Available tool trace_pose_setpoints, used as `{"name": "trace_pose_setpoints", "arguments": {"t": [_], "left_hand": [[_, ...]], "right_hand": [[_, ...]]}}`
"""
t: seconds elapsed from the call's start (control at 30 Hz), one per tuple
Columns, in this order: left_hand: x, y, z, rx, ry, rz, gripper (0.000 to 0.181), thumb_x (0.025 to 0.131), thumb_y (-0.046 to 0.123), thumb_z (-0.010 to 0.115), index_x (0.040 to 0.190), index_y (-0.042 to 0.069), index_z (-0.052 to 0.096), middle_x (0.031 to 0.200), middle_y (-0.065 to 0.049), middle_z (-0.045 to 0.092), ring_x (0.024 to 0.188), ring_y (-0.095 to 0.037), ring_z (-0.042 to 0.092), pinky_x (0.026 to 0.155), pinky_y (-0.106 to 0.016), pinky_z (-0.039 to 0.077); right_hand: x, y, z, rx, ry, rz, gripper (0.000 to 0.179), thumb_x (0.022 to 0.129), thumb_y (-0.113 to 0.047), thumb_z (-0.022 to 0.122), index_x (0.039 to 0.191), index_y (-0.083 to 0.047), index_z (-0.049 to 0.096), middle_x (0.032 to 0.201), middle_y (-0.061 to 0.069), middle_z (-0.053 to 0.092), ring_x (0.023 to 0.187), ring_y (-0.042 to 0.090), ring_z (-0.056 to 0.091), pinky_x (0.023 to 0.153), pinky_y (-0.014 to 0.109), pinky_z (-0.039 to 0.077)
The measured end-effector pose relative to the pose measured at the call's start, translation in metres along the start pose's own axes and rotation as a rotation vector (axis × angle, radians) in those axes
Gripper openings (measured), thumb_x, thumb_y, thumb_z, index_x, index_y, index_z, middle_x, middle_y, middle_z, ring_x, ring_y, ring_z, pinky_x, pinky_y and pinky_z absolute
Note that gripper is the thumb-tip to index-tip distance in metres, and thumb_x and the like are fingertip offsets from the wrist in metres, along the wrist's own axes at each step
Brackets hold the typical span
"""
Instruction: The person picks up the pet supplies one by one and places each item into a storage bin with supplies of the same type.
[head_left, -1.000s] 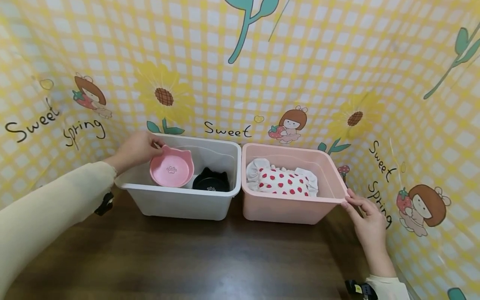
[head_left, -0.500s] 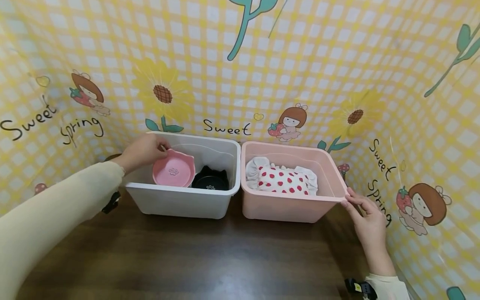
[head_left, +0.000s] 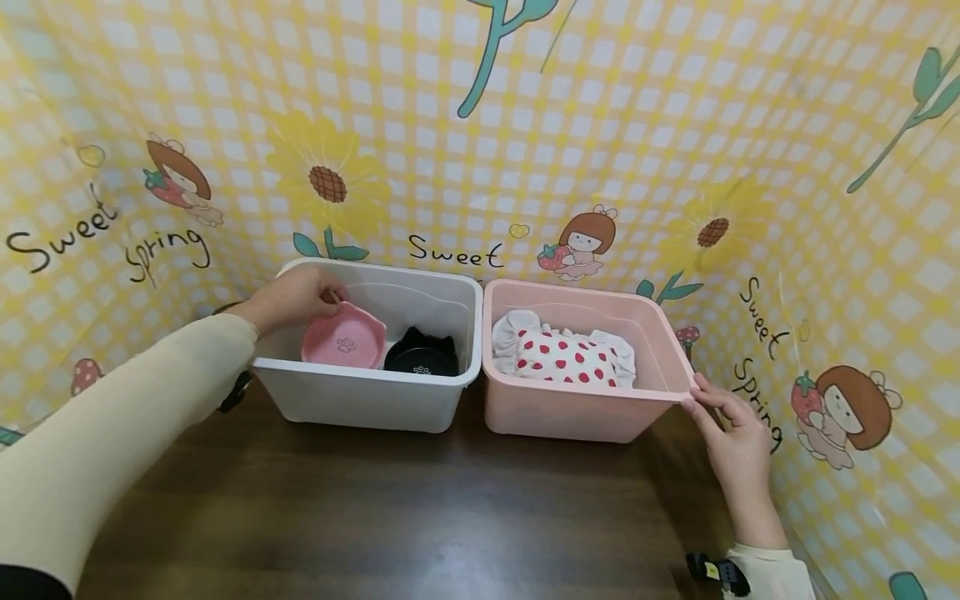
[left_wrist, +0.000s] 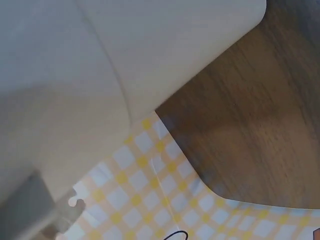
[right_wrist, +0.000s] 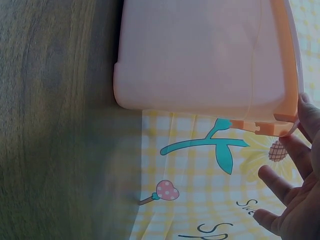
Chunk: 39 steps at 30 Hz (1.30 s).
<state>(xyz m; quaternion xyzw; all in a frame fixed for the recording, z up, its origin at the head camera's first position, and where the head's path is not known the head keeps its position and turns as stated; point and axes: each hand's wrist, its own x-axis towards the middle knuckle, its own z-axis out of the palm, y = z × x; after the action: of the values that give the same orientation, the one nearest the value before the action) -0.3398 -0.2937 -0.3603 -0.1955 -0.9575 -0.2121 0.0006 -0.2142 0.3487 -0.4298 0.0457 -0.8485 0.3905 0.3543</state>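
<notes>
In the head view, my left hand (head_left: 296, 298) reaches over the left side of a white plastic bin (head_left: 360, 400). Its fingers pinch the upper edge of a pink cat-eared pet bowl (head_left: 343, 343), which stands tilted inside with its paw print facing me. Beside it in the same bin leans a black cat-eared bowl (head_left: 422, 354). My right hand (head_left: 738, 446) grips the front right corner of a pink bin (head_left: 570, 414); in the right wrist view, thumb and forefinger pinch the rim (right_wrist: 293, 119). The left wrist view shows the bin's outer wall (left_wrist: 165, 40), not the hand.
Inside the pink bin lies a small white frilled cushion (head_left: 566, 358) with red strawberry-like spots. Both bins stand side by side on a dark wooden table (head_left: 420, 508). Behind and at both sides hangs a yellow checked cloth (head_left: 435, 167).
My left hand has moved slightly right and lowered the pink bowl deeper into the white bin. My right hand keeps its grip on the pink bin's corner.
</notes>
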Motion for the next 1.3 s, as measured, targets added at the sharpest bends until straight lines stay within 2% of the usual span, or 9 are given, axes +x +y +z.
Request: {"name": "trace_pose_setpoints", "arguments": {"t": [0.2, 0.4, 0.67, 1.03, 1.3], "left_hand": [[0.008, -0.006, 0.007, 0.1, -0.025, 0.066, 0.016, 0.084, 0.002, 0.074, 0.096, 0.01, 0.08, 0.089, -0.004, 0.077, 0.083, -0.02, 0.072, 0.074, -0.039, 0.058], [0.013, -0.011, 0.008, 0.147, -0.056, 0.05, 0.015, 0.085, 0.003, 0.074, 0.096, 0.012, 0.079, 0.091, -0.003, 0.076, 0.086, -0.02, 0.07, 0.078, -0.042, 0.058], [0.013, -0.015, 0.009, 0.177, -0.079, 0.046, 0.015, 0.084, 0.002, 0.074, 0.095, 0.011, 0.079, 0.09, -0.002, 0.076, 0.085, -0.02, 0.07, 0.079, -0.043, 0.058], [0.013, -0.016, 0.024, 0.209, -0.009, 0.059, 0.012, 0.088, 0.002, 0.071, 0.094, 0.011, 0.078, 0.091, -0.004, 0.076, 0.088, -0.023, 0.069, 0.085, -0.048, 0.055], [0.015, -0.013, 0.025, 0.177, 0.011, 0.047, 0.009, 0.091, 0.004, 0.07, 0.093, 0.009, 0.077, 0.091, -0.005, 0.075, 0.089, -0.024, 0.069, 0.086, -0.049, 0.055]], "right_hand": [[0.001, 0.001, 0.001, -0.003, -0.009, -0.01, 0.019, 0.085, -0.01, 0.084, 0.104, -0.012, 0.081, 0.12, 0.006, 0.075, 0.109, -0.011, 0.059, 0.092, 0.003, 0.041], [-0.001, 0.0, 0.003, -0.004, -0.011, -0.007, 0.018, 0.085, -0.011, 0.083, 0.103, -0.012, 0.081, 0.12, 0.006, 0.075, 0.109, -0.011, 0.059, 0.093, 0.003, 0.041], [-0.001, 0.001, 0.004, 0.008, -0.01, -0.037, 0.019, 0.084, -0.007, 0.084, 0.103, -0.008, 0.081, 0.118, 0.008, 0.075, 0.11, -0.009, 0.06, 0.096, 0.006, 0.04], [0.0, 0.004, 0.002, 0.0, -0.01, -0.037, 0.019, 0.084, -0.007, 0.083, 0.104, -0.008, 0.081, 0.119, 0.008, 0.075, 0.11, -0.009, 0.06, 0.097, 0.006, 0.04], [-0.001, 0.002, -0.001, -0.007, -0.013, -0.021, 0.019, 0.085, -0.008, 0.083, 0.105, -0.008, 0.081, 0.12, 0.009, 0.074, 0.11, -0.01, 0.06, 0.095, 0.004, 0.041]]}}
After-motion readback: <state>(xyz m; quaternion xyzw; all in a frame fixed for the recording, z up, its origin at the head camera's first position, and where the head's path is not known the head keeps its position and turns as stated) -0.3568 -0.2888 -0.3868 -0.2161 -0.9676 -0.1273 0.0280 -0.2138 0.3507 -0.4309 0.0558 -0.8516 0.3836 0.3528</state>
